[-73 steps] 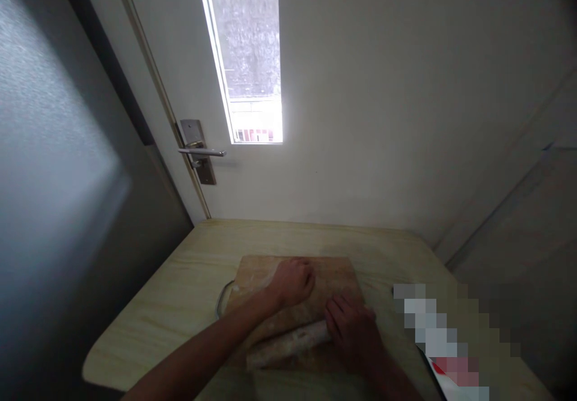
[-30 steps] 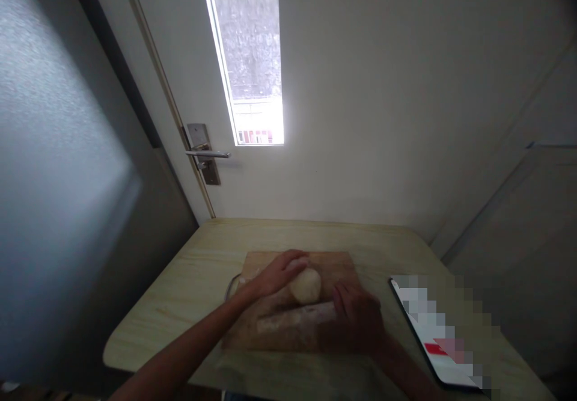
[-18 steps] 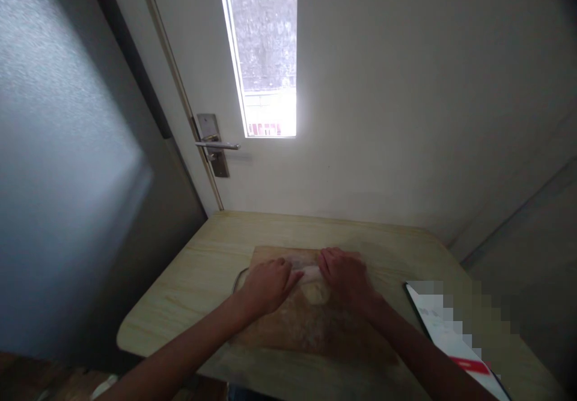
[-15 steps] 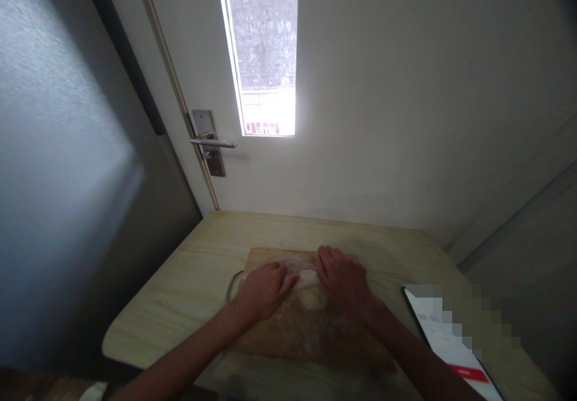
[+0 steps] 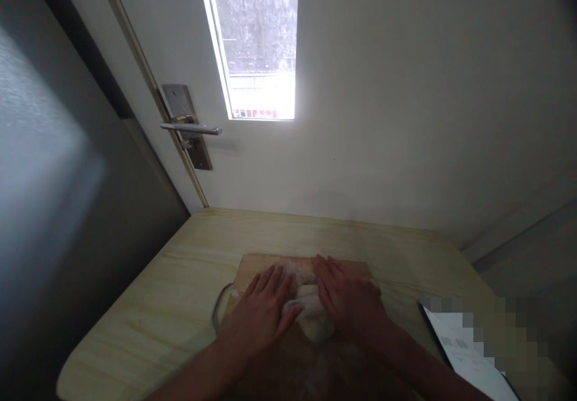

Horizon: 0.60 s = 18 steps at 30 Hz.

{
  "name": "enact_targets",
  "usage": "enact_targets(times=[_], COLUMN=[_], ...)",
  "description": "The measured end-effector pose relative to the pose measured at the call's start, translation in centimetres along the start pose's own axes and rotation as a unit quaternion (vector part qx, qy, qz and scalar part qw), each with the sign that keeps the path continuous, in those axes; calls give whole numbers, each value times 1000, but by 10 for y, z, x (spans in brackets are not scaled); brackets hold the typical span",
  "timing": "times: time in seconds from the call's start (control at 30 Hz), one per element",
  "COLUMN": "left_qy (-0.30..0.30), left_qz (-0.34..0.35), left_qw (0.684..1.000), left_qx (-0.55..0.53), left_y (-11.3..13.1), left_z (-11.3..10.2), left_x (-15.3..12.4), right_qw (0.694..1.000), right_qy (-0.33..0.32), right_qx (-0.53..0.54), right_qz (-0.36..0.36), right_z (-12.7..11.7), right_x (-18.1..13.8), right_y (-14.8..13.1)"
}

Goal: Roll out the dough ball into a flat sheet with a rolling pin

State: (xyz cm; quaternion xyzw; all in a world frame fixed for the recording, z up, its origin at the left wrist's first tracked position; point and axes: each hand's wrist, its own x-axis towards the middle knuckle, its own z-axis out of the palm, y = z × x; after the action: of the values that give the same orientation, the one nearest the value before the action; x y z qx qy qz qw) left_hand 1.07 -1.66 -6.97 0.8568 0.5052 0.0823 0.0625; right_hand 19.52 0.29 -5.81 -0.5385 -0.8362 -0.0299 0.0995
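Between my hands lies a pale, floury bar [image 5: 310, 305] that looks like a rolling pin; its ends are hidden under the hands. It rests across a piece of soft dough [image 5: 317, 330], which shows on its near side and a little on its far side. My left hand [image 5: 265, 305] presses palm down on the bar's left part, fingers stretched forward and apart, thumb along the near side. My right hand [image 5: 349, 299] lies over the right part, fingers stretched forward. Beneath them is a flour-dusted wooden cutting board [image 5: 252, 263].
A metal handle [image 5: 217, 305] sticks out at the board's left side. The pale wooden table [image 5: 148, 305] stands against a white door with a lever handle [image 5: 192, 128]. A tablet-like flat panel [image 5: 469, 353], partly pixelated, lies at the right.
My view has moved closer and tilted, so the board and hands sit lower. My left fingers, curled before, now stretch forward. The bar lies across the dough rather than beyond it.
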Motion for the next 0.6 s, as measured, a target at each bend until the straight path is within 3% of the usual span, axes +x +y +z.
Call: enact_targets(times=[0.27, 0.6], left_qy=[-20, 30], left_qz=[-31, -72], left_qw=[999, 996], left_qx=[4, 47], left_y=[-13, -30], left_z=[1, -2], left_x=[17, 46], right_qw=[998, 997], right_qy=[-57, -81], right_qx=[5, 6], right_qz=[-40, 19], right_z=[-1, 18], right_x=[31, 63], right_y=[3, 12])
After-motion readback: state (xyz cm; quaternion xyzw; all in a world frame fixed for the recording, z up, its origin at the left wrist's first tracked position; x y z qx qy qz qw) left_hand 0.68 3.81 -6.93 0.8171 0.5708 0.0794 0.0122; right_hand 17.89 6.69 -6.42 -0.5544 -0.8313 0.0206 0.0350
